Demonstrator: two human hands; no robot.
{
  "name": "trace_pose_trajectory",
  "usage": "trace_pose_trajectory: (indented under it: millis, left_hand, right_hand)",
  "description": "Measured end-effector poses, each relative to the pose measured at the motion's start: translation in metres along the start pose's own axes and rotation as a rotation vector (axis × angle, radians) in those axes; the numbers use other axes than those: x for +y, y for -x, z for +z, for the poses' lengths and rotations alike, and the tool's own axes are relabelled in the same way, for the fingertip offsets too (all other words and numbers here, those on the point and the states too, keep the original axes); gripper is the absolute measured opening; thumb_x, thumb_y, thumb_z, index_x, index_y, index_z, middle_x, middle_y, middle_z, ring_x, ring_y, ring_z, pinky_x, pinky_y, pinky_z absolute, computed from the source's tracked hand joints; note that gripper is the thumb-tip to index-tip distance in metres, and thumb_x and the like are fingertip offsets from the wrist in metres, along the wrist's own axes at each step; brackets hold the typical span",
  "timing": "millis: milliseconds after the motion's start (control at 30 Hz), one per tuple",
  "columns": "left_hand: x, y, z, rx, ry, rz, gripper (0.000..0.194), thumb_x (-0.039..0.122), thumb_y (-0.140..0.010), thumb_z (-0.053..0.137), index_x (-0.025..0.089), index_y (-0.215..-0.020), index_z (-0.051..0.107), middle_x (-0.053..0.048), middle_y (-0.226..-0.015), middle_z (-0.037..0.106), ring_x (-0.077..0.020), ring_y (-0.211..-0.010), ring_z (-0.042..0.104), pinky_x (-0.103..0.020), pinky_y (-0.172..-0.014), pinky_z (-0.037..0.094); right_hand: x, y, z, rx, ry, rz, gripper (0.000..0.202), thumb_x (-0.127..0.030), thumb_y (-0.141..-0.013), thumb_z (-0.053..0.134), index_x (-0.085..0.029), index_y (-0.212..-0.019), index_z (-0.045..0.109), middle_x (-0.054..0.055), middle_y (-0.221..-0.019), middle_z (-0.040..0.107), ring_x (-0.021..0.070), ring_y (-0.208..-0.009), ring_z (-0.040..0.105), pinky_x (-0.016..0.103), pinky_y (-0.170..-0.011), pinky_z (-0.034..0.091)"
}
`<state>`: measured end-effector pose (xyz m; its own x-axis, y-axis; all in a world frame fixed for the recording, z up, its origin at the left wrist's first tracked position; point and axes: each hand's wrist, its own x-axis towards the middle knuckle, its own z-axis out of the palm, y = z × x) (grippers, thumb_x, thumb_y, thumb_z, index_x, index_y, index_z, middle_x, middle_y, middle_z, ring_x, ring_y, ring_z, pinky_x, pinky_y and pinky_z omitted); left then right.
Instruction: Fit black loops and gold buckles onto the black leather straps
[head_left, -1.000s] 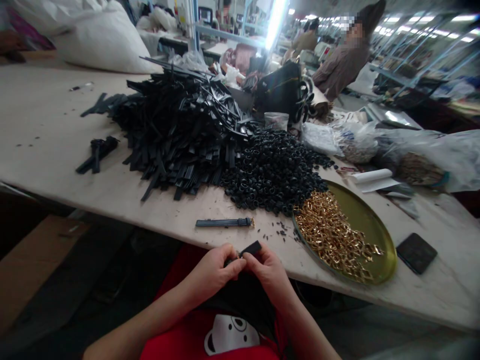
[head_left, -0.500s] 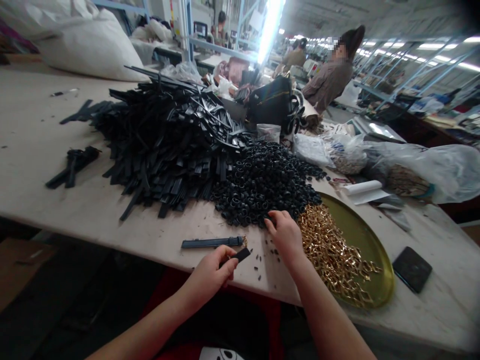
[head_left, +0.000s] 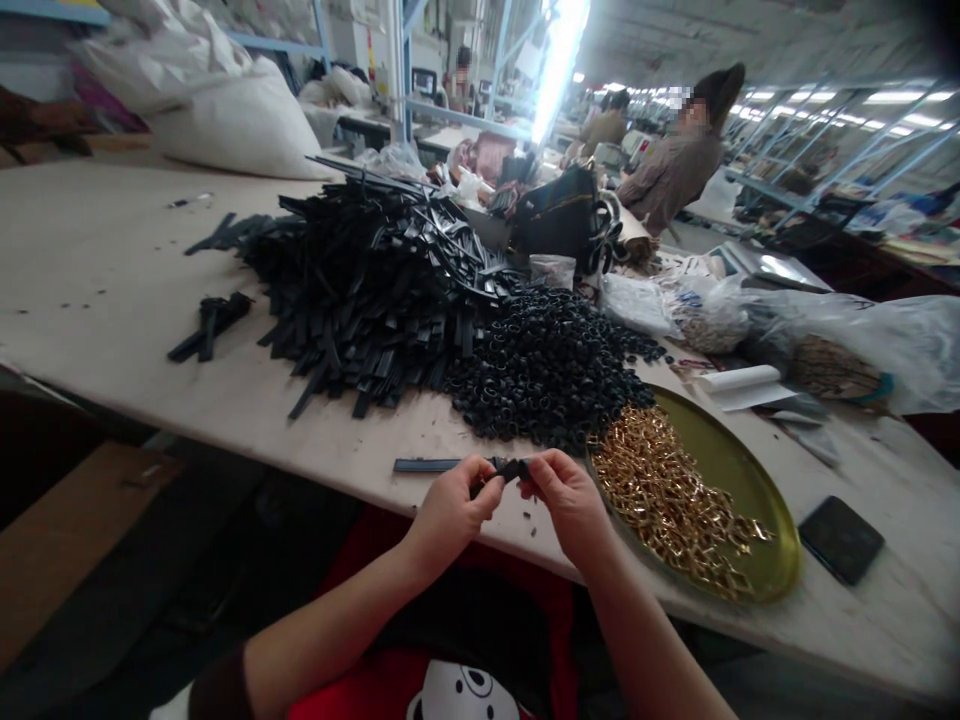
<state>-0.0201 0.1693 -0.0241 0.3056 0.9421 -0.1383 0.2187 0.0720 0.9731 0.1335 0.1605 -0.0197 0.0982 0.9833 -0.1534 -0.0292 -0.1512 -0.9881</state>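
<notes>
My left hand (head_left: 450, 508) pinches a short black strap (head_left: 509, 471), its end poking out toward the right. Close against that end, my right hand (head_left: 571, 508) has thumb and fingers closed on a small black loop (head_left: 523, 468). Both hands hover above the table's front edge. Just behind the left hand lies a longer dark strap (head_left: 424, 466), partly covered by the fingers. A heap of black loops (head_left: 540, 365) spreads beyond the hands. Gold buckles (head_left: 675, 490) fill much of a round gold tray (head_left: 786, 560) to the right.
A tall pile of black straps (head_left: 360, 300) covers the table's middle left. Right of the tray rests a dark flat phone-like object (head_left: 841, 538). A black bag (head_left: 555, 212) and clear plastic bags (head_left: 911, 335) stand behind. A person (head_left: 671, 170) is farther back.
My right hand has left the heap of loops with one in its fingers and come left to the strap's end. My left hand keeps the strap. The view has shifted slightly.
</notes>
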Motion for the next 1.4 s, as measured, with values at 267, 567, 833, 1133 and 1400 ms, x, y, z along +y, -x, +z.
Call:
trace_pose_trajectory:
  millis: [267,567,833,1133,1400]
  left_hand:
    - [0.003,0.026,-0.010,-0.201,-0.048,-0.074,0.022,0.036,-0.079,0.046,0.016,-0.075,0.052,0.006,-0.053,0.044,-0.0076,-0.044,0.039,-0.018,-0.041,0.028]
    - [-0.008,0.034,-0.005,-0.209,0.177,-0.041,0.020,0.021,-0.081,0.045,0.016,-0.101,0.046,-0.003,-0.079,0.063,-0.0125,-0.069,0.058,-0.021,-0.058,0.041]
    - [-0.008,0.029,-0.008,-0.237,0.102,-0.107,0.023,0.029,-0.082,0.046,0.017,-0.102,0.041,-0.001,-0.072,0.063,-0.0133,-0.064,0.059,-0.023,-0.057,0.044]
    - [-0.004,0.021,-0.013,-0.147,-0.351,-0.126,0.034,0.046,-0.074,0.055,0.019,-0.094,0.053,0.000,-0.071,0.062,-0.0166,-0.062,0.056,-0.024,-0.055,0.037]
    - [-0.002,0.027,-0.012,-0.177,-0.337,-0.132,0.025,0.043,-0.074,0.056,0.019,-0.077,0.059,0.000,-0.071,0.063,-0.0153,-0.066,0.054,-0.023,-0.056,0.035]
  right_hand:
    - [0.008,0.026,0.015,-0.092,-0.031,0.007,0.025,-0.040,-0.064,0.068,-0.019,-0.074,0.058,-0.005,-0.058,0.055,0.0095,-0.050,0.050,0.023,-0.051,0.040]
    - [0.013,0.043,0.019,-0.098,-0.162,0.136,0.028,-0.042,-0.065,0.068,-0.019,-0.079,0.059,-0.003,-0.063,0.059,0.0097,-0.055,0.053,0.024,-0.056,0.045]
    - [0.024,0.040,0.013,-0.158,-0.371,0.344,0.026,-0.044,-0.072,0.062,-0.019,-0.080,0.059,-0.002,-0.062,0.058,0.0101,-0.054,0.053,0.024,-0.055,0.045]
    - [0.033,0.034,0.005,-0.334,-0.518,0.520,0.028,-0.042,-0.067,0.067,-0.017,-0.080,0.062,-0.002,-0.064,0.055,0.0088,-0.058,0.049,0.020,-0.056,0.038]
    - [0.031,0.044,0.011,-0.314,-0.504,0.486,0.026,-0.038,-0.066,0.070,-0.017,-0.071,0.055,-0.004,-0.059,0.050,0.0080,-0.055,0.043,0.020,-0.054,0.033]
